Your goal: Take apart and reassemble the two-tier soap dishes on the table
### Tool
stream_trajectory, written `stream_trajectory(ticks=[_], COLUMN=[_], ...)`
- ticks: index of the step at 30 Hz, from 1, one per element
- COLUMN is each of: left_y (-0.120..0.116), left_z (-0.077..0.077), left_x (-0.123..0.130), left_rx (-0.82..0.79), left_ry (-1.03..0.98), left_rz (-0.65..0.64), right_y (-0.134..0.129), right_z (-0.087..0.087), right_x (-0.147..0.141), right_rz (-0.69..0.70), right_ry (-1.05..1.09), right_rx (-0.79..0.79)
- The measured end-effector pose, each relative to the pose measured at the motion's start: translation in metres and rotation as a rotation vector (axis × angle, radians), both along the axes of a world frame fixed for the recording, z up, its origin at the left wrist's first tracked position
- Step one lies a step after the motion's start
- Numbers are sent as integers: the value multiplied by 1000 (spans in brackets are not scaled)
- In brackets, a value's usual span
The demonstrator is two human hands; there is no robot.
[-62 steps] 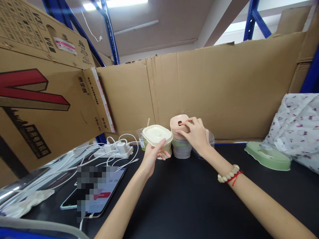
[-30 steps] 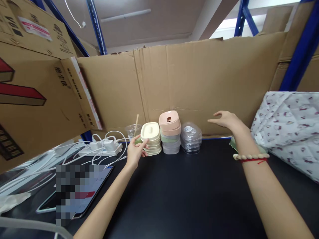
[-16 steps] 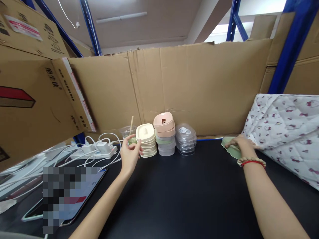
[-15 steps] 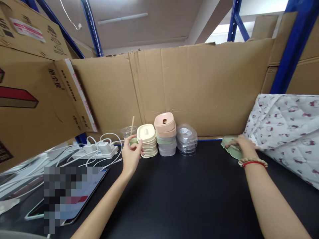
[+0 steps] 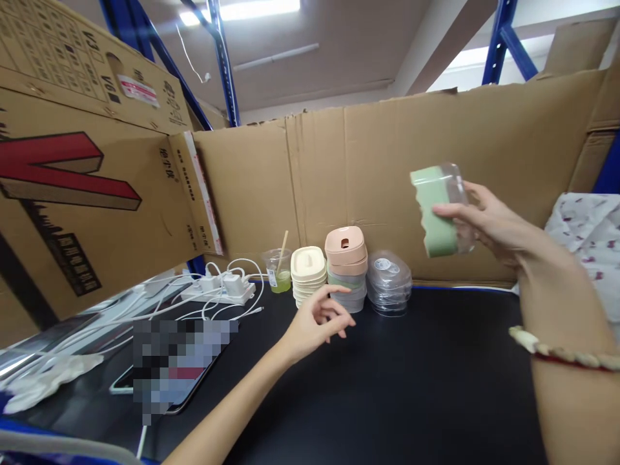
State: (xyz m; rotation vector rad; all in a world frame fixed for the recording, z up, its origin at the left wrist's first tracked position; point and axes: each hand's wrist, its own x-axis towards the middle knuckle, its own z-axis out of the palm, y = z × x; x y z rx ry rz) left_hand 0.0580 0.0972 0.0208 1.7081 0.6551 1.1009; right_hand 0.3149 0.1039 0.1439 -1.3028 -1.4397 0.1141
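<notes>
My right hand (image 5: 489,216) holds up a green, wavy-edged piece with a clear plastic part (image 5: 436,210), tilted on its side above the black table. Over the table's middle, my left hand (image 5: 322,320) has its fingers apart and bent, with nothing in them. It is nearest to a stack of cream lids (image 5: 309,265) and a stack topped by pink containers (image 5: 345,248), whose lower part is grey and green. Clear round plastic pieces (image 5: 389,278) are stacked just right of these.
A clear cup (image 5: 279,279) with green liquid and a stick stands left of the stacks. White cables and a power strip (image 5: 220,294) lie further left, beside a tablet (image 5: 198,368). Cardboard (image 5: 411,148) walls the back. A patterned white cloth (image 5: 581,226) is at right.
My right hand has lifted the green piece off the table at right. My left hand has moved away from the cream stack, to the right and nearer. The camera view has shifted left.
</notes>
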Motion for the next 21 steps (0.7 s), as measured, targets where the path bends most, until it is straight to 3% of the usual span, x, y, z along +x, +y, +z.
stream_trajectory(ticks=[2,4,6,8,12,18,21], left_y=[0,0,-1,-4,-12,-14,-14], left_z=[-2,-3,-2,1,6,-1,-4], left_x=[0,0,-1,-3,-4,2,3], left_rx=[-39,-59,-79,-87,-94,-86,-33], left_ry=[-30,-102,-154,-186,-201,-196,-189], left_rz=[-144,-229,-233,-153,6,48,88], right_y=[-14,-23,-27,-30,-35,-40,-44], right_z=[2,-4,-13,-21,-29,-30,-26], right_x=[-39,-72,-95,-109,-123,-126,-118], right_rz=[185,270,333,386,401,443,571], right_ry=[12,-143,-274,-368,-440,-547,-621], right_rx=[-60,-36,-18,-25,-76,-100,-131])
